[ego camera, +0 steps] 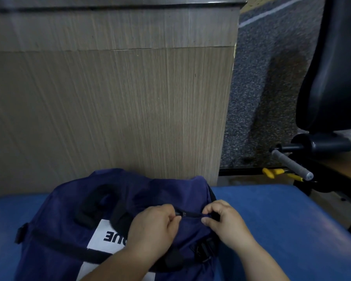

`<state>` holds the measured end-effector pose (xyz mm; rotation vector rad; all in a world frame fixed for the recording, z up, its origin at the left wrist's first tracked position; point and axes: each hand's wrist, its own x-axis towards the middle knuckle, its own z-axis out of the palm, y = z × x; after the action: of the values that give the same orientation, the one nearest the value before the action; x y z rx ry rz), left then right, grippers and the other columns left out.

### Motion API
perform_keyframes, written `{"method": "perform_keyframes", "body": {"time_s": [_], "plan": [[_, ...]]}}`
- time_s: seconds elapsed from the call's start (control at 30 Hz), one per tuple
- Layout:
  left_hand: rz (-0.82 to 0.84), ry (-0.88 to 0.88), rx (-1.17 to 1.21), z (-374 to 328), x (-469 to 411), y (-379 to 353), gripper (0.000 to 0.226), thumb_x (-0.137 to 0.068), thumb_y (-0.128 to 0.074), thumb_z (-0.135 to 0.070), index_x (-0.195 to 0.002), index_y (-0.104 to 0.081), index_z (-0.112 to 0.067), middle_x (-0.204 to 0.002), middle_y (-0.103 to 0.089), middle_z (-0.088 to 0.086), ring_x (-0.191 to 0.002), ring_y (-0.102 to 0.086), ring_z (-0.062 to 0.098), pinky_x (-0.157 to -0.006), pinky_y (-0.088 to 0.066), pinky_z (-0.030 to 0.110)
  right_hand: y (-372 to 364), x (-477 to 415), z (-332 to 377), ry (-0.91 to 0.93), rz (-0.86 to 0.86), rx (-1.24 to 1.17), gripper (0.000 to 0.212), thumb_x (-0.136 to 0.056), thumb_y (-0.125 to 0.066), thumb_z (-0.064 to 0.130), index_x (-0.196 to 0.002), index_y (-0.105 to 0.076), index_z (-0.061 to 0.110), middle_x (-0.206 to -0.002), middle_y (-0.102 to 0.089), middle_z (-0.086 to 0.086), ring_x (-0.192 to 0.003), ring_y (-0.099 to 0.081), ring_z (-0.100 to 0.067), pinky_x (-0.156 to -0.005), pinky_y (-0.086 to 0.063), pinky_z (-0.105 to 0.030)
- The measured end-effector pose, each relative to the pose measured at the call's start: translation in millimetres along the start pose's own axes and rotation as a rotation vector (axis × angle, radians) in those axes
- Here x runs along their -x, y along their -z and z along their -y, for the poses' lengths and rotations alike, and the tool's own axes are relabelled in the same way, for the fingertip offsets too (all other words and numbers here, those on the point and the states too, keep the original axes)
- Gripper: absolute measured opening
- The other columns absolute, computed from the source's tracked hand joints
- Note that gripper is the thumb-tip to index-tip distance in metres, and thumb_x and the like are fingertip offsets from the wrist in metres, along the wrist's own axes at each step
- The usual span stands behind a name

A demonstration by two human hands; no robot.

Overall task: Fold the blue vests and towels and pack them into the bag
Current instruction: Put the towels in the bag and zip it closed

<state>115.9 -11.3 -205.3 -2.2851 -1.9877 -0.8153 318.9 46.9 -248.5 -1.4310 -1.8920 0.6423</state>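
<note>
A dark blue duffel bag [73, 201] with black handles and a white label lies on a blue padded surface [276, 216]. My left hand [152, 226] pinches the zipper pull at the bag's right end. My right hand [221, 220] pinches the bag's fabric at the end of the zipper [190, 214], a short way to the right. The black zipper line runs between the two hands. No vests or towels are in sight; the bag's inside is hidden.
A wood-grain cabinet panel [109, 98] stands right behind the bag. Grey carpet [257, 98] lies to the right. A black office chair [332, 67] stands at the far right, with a grey-handled bar [292, 165] and yellow-handled pliers [272, 172] below it.
</note>
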Motion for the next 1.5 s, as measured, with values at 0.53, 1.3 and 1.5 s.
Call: {"method": "perform_keyframes", "body": {"time_s": [0.53, 1.3, 1.5], "plan": [[-0.021, 0.098, -0.053, 46, -18, 44, 0.032, -0.091, -0.058, -0.047, -0.071, -0.056, -0.022, -0.064, -0.061, -0.006, -0.067, -0.059, 0.008, -0.068, -0.046, 0.028, -17, 1, 35, -0.1, -0.122, 0.191, 0.015, -0.088, -0.063, 0.045, -0.079, -0.053, 0.038, -0.099, -0.058, 0.025, -0.106, -0.051, -0.001, -0.113, -0.02, -0.044], [0.529, 0.012, 0.226, 96, -55, 90, 0.036, -0.079, -0.075, -0.043, -0.105, -0.054, -0.031, -0.086, -0.06, -0.013, -0.074, -0.052, 0.0, -0.077, -0.048, 0.028, -15, -3, 35, -0.118, -0.129, 0.125, 0.014, -0.09, -0.063, 0.045, -0.079, -0.055, 0.04, -0.092, -0.056, 0.027, -0.089, -0.047, 0.008, -0.114, -0.019, -0.046], [0.73, -0.075, 0.136, 109, -66, 100, 0.063, -0.068, -0.087, -0.03, -0.115, -0.044, -0.033, -0.104, -0.058, -0.012, -0.089, -0.053, 0.001, -0.08, -0.048, 0.018, -12, -2, 37, -0.109, -0.138, 0.09, 0.012, -0.089, -0.064, 0.043, -0.081, -0.056, 0.043, -0.091, -0.055, 0.03, -0.083, -0.043, 0.013, -0.112, -0.025, -0.047]]}}
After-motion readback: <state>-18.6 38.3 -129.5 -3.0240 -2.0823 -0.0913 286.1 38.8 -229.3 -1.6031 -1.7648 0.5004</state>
